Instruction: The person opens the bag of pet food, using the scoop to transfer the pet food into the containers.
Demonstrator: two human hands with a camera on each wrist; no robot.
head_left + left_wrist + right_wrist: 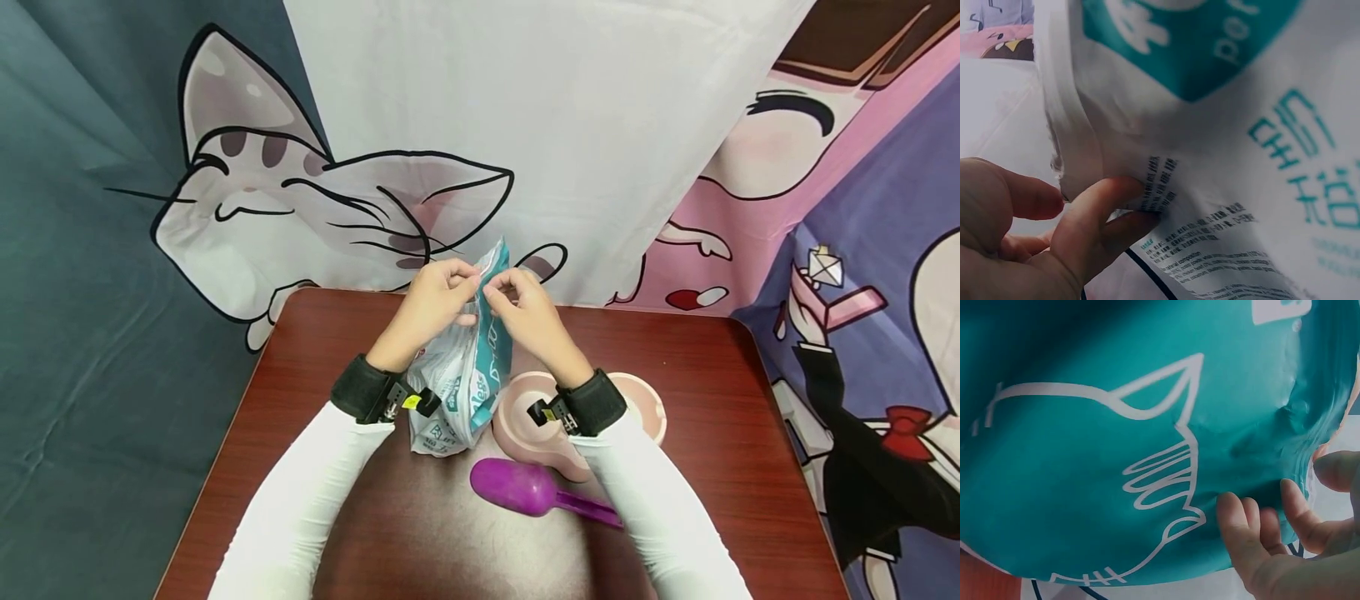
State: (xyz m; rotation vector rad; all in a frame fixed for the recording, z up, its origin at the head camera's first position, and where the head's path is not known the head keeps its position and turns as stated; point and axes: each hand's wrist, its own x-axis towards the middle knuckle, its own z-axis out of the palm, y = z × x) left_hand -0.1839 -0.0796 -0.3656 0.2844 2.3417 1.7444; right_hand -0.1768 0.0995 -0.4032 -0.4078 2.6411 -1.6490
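Observation:
A white and teal plastic pet food bag [491, 350] stands upright at the back of the table, its top edge raised between both hands. On its left side, my left hand [442, 296] pinches the bag near the top. The left wrist view shows thumb and finger on the printed white panel [1210, 150], close to the ridged edge strip. From the other side my right hand [528, 312] pinches the top edge. In the right wrist view the teal panel [1085, 450] carries a white animal outline, and the other fingertips [1232, 506] touch it.
A pale pink double bowl [525, 446] sits right of the bag, partly under the right wrist. In front of it lies a purple scoop [517, 486], its handle reaching the right sleeve. The brown table [697, 392] meets a printed cloth [570, 125] behind.

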